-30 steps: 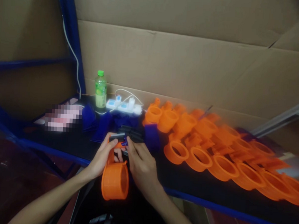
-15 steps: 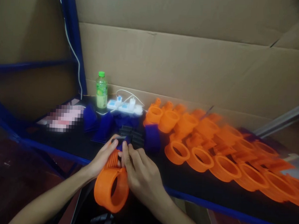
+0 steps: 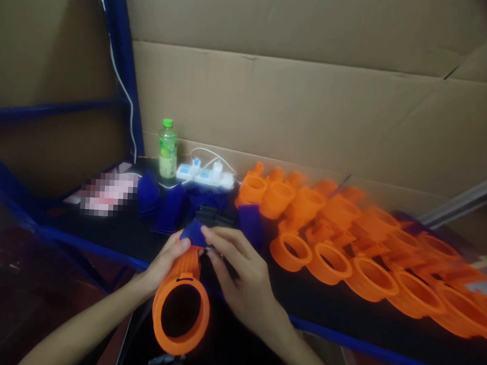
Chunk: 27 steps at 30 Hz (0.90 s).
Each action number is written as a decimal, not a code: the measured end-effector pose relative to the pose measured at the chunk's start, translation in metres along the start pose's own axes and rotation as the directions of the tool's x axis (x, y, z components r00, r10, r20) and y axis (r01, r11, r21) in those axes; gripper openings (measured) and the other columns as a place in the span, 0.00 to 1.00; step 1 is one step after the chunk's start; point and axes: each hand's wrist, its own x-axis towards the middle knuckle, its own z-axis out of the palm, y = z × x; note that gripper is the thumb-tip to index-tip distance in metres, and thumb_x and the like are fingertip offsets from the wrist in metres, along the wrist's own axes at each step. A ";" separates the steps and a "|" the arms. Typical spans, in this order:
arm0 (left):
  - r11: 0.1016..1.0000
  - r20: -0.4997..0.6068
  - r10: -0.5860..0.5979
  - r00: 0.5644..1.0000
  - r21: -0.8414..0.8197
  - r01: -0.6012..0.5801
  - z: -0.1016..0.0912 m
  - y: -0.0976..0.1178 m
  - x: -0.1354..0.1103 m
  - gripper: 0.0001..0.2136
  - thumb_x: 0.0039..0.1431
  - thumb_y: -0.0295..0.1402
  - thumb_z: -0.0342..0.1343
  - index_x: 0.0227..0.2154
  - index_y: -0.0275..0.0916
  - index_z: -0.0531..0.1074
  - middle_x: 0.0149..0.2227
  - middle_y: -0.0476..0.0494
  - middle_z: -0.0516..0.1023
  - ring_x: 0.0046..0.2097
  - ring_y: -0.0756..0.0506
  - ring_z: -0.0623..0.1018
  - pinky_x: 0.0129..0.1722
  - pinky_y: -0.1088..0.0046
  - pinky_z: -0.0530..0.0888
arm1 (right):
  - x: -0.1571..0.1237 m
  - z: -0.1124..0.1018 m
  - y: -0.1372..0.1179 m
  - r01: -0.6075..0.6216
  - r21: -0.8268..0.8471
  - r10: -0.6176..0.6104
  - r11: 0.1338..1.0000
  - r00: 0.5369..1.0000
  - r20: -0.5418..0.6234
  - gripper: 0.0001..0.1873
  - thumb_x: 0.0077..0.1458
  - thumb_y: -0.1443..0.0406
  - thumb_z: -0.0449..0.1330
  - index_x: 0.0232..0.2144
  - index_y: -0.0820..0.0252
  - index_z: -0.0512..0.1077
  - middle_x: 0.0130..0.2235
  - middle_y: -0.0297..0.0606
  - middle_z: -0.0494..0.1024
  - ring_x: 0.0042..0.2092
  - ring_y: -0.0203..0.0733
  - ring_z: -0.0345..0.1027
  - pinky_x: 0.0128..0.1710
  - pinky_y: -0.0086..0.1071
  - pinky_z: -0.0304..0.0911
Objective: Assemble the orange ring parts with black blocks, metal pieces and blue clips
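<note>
My left hand [image 3: 166,263] is closed around the ribbed neck of an orange plastic part with a large ring [image 3: 158,319], held over the front edge of the table. A flat dark-blue piece [image 3: 193,234] lies across the top of that neck, under my left thumb. My right hand [image 3: 243,269] comes in from the right, its fingertips pinching the blue piece's right edge. The fingers partly hide where the blue piece meets the orange part. The ring's opening faces me.
Rows of similar orange ring parts [image 3: 332,266] cover the table's right side. Stacks of blue pieces [image 3: 171,207] and dark grey strips [image 3: 215,216] lie beyond my hands. Behind them are a power strip [image 3: 206,176] and a green-capped bottle [image 3: 168,151]. A blue frame post [image 3: 129,62] rises at left.
The orange part has turned so its ring faces me more squarely. The blue piece now shows its broad face on top, and my right fingers have spread and shifted slightly right.
</note>
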 end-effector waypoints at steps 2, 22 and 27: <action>1.000 -0.017 -0.021 1.000 0.010 0.021 0.001 0.003 0.003 0.22 0.62 0.44 0.58 0.54 0.37 0.72 0.35 0.41 0.80 0.31 0.44 0.80 0.32 0.67 0.77 | 0.005 -0.010 0.007 -0.066 -0.118 0.071 0.991 0.997 0.040 0.25 0.67 0.70 0.51 0.63 0.51 0.63 0.56 0.41 0.71 0.55 0.39 0.69 0.54 0.33 0.70; 0.954 0.104 -0.192 0.976 -0.212 0.210 0.022 0.021 0.011 0.20 0.64 0.44 0.54 0.51 0.34 0.74 0.38 0.38 0.83 0.34 0.42 0.82 0.39 0.62 0.80 | 0.016 -0.048 0.068 -0.385 -0.885 0.759 0.262 0.648 -0.058 0.16 0.66 0.60 0.55 0.50 0.63 0.70 0.42 0.47 0.79 0.43 0.51 0.76 0.35 0.34 0.62; 0.959 0.120 -0.195 0.973 -0.183 0.215 0.025 0.025 0.010 0.21 0.63 0.44 0.56 0.47 0.29 0.75 0.40 0.31 0.83 0.36 0.39 0.84 0.38 0.66 0.79 | 0.018 -0.049 0.074 -0.418 -0.877 0.780 0.236 0.620 -0.086 0.15 0.65 0.57 0.56 0.44 0.63 0.74 0.38 0.48 0.79 0.42 0.52 0.76 0.34 0.34 0.61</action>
